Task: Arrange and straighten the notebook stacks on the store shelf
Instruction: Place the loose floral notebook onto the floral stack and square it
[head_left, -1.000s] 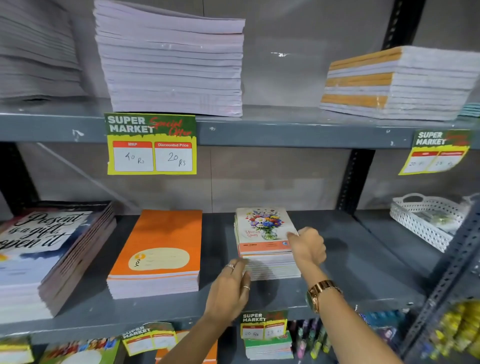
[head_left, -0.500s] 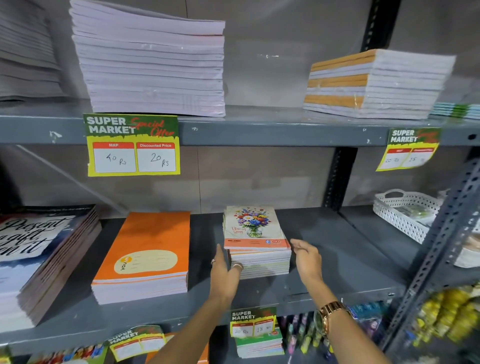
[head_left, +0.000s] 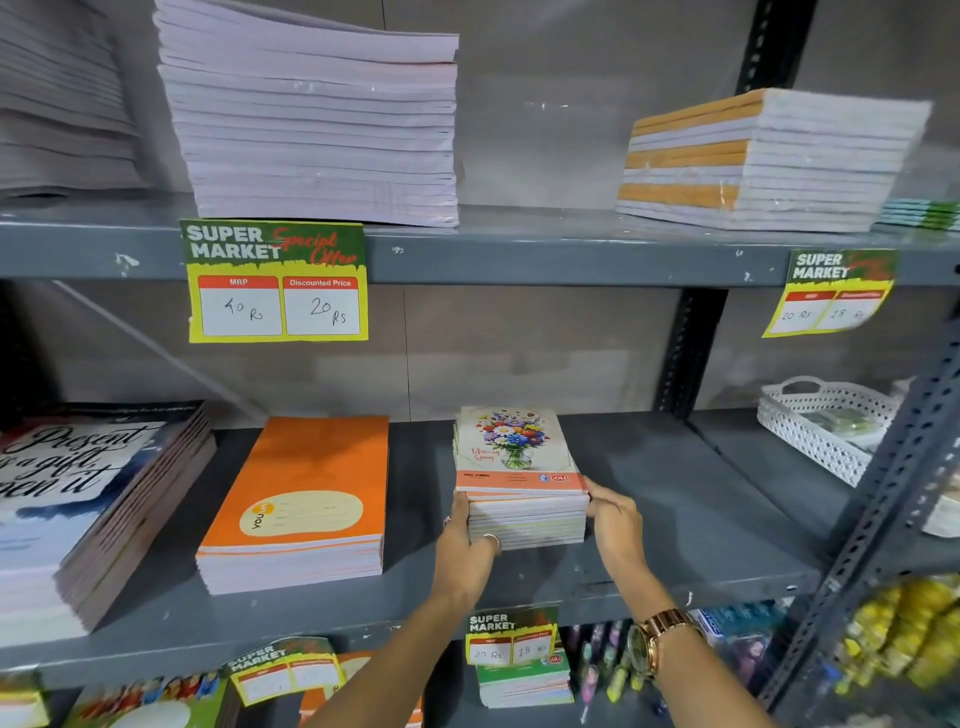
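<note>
A small stack of notebooks with a flower-bouquet cover (head_left: 514, 452) sits in the middle of the grey middle shelf (head_left: 691, 499). My left hand (head_left: 465, 545) presses against the stack's left front corner, thumb on its front edge. My right hand (head_left: 615, 519) clasps the right front corner. To the left lies a stack of orange notebooks (head_left: 306, 493), and further left a taller stack with a script-lettered cover (head_left: 78, 493). On the upper shelf stand a tall white stack (head_left: 317, 135) and an orange-and-white stack (head_left: 763, 161).
A white perforated basket (head_left: 821, 426) sits on the shelf to the right. Yellow and green price tags (head_left: 275, 283) hang from the shelf edges. A slotted metal upright (head_left: 883, 530) stands at the right front. Pens and more notebooks fill the lower shelf.
Both hands closed in on the flower-cover stack: the left moved from the shelf in front to its left side, the right came back onto its right corner. The camera view shifted slightly.
</note>
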